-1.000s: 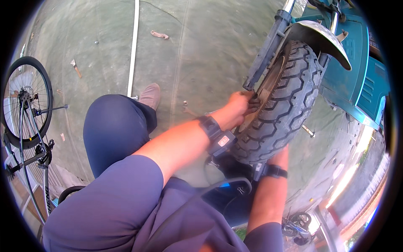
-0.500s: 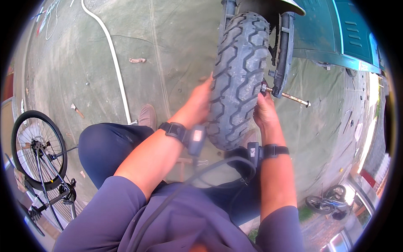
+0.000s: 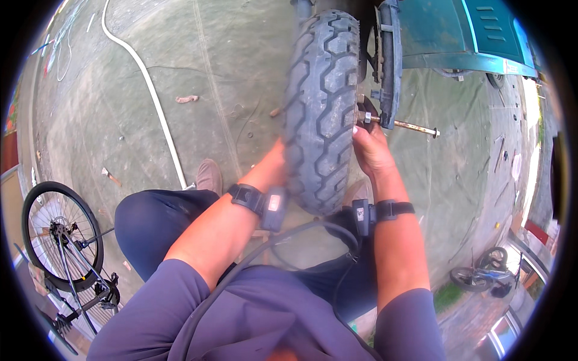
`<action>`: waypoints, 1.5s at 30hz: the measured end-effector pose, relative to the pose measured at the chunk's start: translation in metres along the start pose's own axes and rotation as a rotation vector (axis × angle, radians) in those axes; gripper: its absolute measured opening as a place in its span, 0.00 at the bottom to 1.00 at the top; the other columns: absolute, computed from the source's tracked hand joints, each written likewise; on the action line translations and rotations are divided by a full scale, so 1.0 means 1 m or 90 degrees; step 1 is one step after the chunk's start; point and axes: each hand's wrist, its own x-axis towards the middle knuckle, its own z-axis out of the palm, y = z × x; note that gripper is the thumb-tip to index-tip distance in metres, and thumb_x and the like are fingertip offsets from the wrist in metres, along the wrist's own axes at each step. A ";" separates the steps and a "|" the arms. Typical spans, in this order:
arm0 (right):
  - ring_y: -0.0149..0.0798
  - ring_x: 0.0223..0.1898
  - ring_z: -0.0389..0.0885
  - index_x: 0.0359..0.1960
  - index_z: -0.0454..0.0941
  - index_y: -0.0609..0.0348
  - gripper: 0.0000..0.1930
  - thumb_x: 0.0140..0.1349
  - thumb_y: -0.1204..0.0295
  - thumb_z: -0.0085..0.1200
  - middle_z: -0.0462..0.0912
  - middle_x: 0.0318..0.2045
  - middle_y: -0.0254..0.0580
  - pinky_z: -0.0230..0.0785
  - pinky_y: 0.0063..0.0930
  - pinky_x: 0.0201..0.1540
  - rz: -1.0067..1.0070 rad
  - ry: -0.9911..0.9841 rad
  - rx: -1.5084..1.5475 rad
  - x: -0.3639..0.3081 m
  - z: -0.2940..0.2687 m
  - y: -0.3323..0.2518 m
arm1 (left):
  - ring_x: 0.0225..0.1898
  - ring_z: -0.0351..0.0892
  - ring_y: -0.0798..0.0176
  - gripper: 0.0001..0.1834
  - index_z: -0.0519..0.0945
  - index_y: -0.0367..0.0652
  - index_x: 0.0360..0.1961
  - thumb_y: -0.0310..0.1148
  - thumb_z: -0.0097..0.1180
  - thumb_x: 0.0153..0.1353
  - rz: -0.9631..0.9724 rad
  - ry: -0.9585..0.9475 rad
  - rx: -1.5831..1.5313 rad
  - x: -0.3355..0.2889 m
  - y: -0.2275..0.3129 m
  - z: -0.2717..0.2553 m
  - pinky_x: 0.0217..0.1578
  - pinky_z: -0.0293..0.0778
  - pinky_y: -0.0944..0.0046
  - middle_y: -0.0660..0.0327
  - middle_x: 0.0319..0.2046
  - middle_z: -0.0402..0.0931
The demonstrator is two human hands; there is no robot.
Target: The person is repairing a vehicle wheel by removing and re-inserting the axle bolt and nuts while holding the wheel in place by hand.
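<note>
Seen from the head camera, with clock directions taken from the middle of the view, the block-tread tyre (image 3: pixel 322 114) stands nearly upright just off 12 o'clock, between the person's two arms. The left hand (image 3: pixel 277 160) reaches to the tyre's 9 o'clock flank; the rim hides its fingers, so I cannot tell whether that grip is open or closed. The right hand (image 3: pixel 373 150) is at the opposite flank, part-curled, its thumb by the tread's edge and its darkened fingers beside a hex nut (image 3: pixel 368 117); whether this grip clamps anything I cannot tell.

A long axle bolt (image 3: pixel 415 127) lies toward 2 o'clock, crossing the lower end of the fork leg (image 3: pixel 390 66) and sticking out past it. Beyond, also toward 2 o'clock, is a teal vehicle body (image 3: pixel 439 36). Under everything is a greenish ground sheet (image 3: pixel 253 66). A white hose (image 3: pixel 144 75) curves across it at 10 o'clock, a small wooden-handled tool (image 3: pixel 110 175) lies at 9, a bicycle (image 3: pixel 95 240) stands between 8 and 9, and another bike (image 3: pixel 490 274) is at 4.
</note>
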 end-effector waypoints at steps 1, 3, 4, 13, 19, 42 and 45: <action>0.42 0.65 0.63 0.71 0.50 0.58 0.46 0.53 0.66 0.65 0.66 0.63 0.41 0.52 0.38 0.68 0.004 -0.013 -0.007 -0.002 -0.003 -0.002 | 0.59 0.73 0.59 0.32 0.64 0.40 0.66 0.46 0.52 0.67 0.004 -0.009 -0.007 0.002 -0.003 -0.001 0.58 0.71 0.57 0.56 0.61 0.70; 0.42 0.65 0.60 0.71 0.49 0.61 0.49 0.50 0.65 0.68 0.64 0.64 0.43 0.50 0.36 0.69 0.035 0.028 -0.007 -0.004 -0.009 -0.001 | 0.59 0.73 0.59 0.32 0.64 0.40 0.67 0.46 0.52 0.67 0.011 -0.028 -0.016 0.004 -0.006 -0.003 0.58 0.71 0.57 0.56 0.61 0.70; 0.42 0.66 0.59 0.71 0.48 0.63 0.51 0.49 0.65 0.69 0.62 0.65 0.44 0.49 0.35 0.69 0.051 0.048 -0.006 -0.005 -0.011 0.000 | 0.59 0.72 0.59 0.32 0.63 0.40 0.67 0.46 0.52 0.67 0.015 -0.036 -0.019 0.005 -0.008 -0.003 0.58 0.71 0.57 0.56 0.62 0.69; 0.39 0.58 0.69 0.66 0.56 0.67 0.45 0.47 0.70 0.70 0.70 0.57 0.46 0.62 0.33 0.61 0.002 0.103 -0.015 -0.007 0.006 0.000 | 0.59 0.72 0.60 0.33 0.63 0.40 0.67 0.43 0.55 0.65 0.021 -0.053 -0.046 0.009 -0.011 -0.001 0.59 0.70 0.58 0.56 0.62 0.69; 0.39 0.58 0.69 0.66 0.56 0.67 0.46 0.45 0.74 0.69 0.69 0.58 0.44 0.61 0.33 0.63 0.029 0.075 -0.026 -0.009 0.000 -0.003 | 0.59 0.72 0.60 0.33 0.63 0.39 0.67 0.42 0.56 0.65 0.020 -0.045 -0.047 0.014 -0.008 -0.002 0.58 0.71 0.58 0.56 0.61 0.70; 0.40 0.60 0.67 0.65 0.57 0.67 0.45 0.45 0.74 0.69 0.69 0.58 0.44 0.56 0.34 0.66 -0.006 0.107 0.019 -0.012 0.000 0.001 | 0.58 0.73 0.60 0.32 0.65 0.37 0.65 0.43 0.56 0.65 0.024 -0.030 0.011 0.046 -0.010 0.007 0.57 0.71 0.59 0.55 0.59 0.71; 0.40 0.59 0.68 0.65 0.58 0.66 0.44 0.45 0.73 0.69 0.70 0.58 0.44 0.57 0.34 0.65 -0.013 0.115 0.022 -0.012 0.004 0.000 | 0.58 0.73 0.60 0.32 0.65 0.37 0.65 0.43 0.56 0.65 0.023 -0.027 0.017 0.052 -0.009 0.008 0.57 0.71 0.59 0.55 0.59 0.71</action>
